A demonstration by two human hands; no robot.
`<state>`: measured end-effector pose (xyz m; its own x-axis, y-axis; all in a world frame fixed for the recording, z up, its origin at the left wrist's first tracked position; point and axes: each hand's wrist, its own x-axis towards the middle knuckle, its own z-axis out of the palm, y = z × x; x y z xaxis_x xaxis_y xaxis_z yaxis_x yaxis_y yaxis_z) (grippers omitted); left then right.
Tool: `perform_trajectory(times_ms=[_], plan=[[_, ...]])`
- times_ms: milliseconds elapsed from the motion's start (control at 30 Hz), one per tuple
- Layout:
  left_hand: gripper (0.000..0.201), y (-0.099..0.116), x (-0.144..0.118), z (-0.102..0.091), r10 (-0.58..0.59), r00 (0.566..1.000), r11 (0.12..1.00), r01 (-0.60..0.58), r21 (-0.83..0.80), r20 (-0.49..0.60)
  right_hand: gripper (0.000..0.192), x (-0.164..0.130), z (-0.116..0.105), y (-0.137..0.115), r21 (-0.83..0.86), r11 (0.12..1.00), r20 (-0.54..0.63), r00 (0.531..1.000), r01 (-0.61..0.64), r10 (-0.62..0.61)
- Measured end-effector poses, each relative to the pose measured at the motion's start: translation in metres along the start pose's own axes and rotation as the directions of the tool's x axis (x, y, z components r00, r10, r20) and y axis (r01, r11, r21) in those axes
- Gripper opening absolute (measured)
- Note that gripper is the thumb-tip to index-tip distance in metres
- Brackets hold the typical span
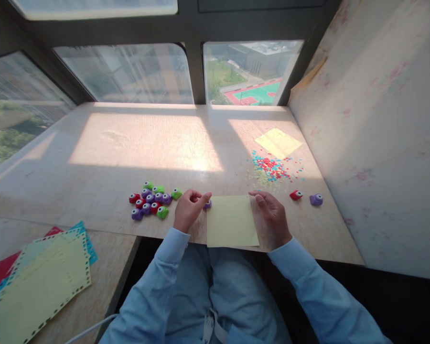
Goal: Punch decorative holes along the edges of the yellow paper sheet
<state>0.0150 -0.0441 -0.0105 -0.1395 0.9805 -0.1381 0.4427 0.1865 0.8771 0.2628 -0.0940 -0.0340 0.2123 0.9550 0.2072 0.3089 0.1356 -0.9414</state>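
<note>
A pale yellow sheet of paper (232, 222) lies at the front edge of the wooden surface, between my hands. My left hand (190, 208) is closed at its upper left corner, the thumb and fingertips pinched together there. A purple craft punch (208, 204) shows just under that thumb, partly hidden by the hand and against the sheet's left edge. At the upper right corner, the thumb and index finger of my right hand (271, 212) close on the paper. Left of my left hand sits a cluster of purple, red and green craft punches (151, 200).
To the right are a red punch (295, 195) and a purple punch (316, 199). Red, blue and yellow paper bits (270, 168) lie scattered below another yellow sheet (278, 142). Hole-edged coloured sheets (46, 277) are stacked at lower left. A patterned wall (376, 157) bounds the right.
</note>
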Motion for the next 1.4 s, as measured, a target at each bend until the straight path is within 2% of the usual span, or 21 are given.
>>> perform_trajectory(times_ms=[267,533,667,833,1000,1067,1167,1300,1400], plan=[[0.049,0.005,0.003,-0.001,-0.018,0.999,0.999,0.015,0.046,0.047,0.038,0.002,0.001,-0.001,0.037,0.999,-0.01,1.0,-0.022,0.022],[0.045,0.0,0.005,0.004,-0.005,0.999,0.976,-0.003,0.22,0.034,0.037,0.003,0.001,0.002,0.055,0.998,-0.008,1.0,-0.026,0.026],[0.041,0.003,0.009,0.003,-0.025,0.997,0.944,-0.002,0.33,0.076,0.037,0.003,0.0,0.004,0.06,0.998,-0.004,1.0,-0.022,0.022],[0.035,0.018,0.011,0.002,-0.122,0.98,0.856,0.024,0.516,0.156,0.036,0.003,0.001,0.004,0.063,0.998,-0.011,1.0,-0.025,0.026],[0.033,0.022,0.012,0.006,-0.133,0.98,0.837,0.032,0.547,0.146,0.036,0.003,0.003,0.007,0.037,0.999,0.009,1.0,-0.016,0.016],[0.033,0.02,0.014,0.007,-0.133,0.982,0.839,0.038,0.543,0.136,0.035,0.003,0.004,0.01,0.004,1.0,0.026,1.0,0.016,-0.016],[0.033,0.017,0.017,0.007,-0.129,0.983,0.856,0.044,0.515,0.131,0.03,0.003,0.006,0.014,-0.088,0.987,0.075,0.989,0.131,-0.125],[0.035,0.018,0.02,0.004,-0.14,0.977,0.906,0.062,0.419,0.159,0.023,0.003,0.008,0.018,-0.228,0.922,0.156,0.947,0.312,-0.281],[0.039,0.017,0.021,0.001,-0.151,0.968,0.946,0.083,0.315,0.198,0.02,0.002,0.009,0.019,-0.292,0.869,0.224,0.912,0.399,-0.343]])
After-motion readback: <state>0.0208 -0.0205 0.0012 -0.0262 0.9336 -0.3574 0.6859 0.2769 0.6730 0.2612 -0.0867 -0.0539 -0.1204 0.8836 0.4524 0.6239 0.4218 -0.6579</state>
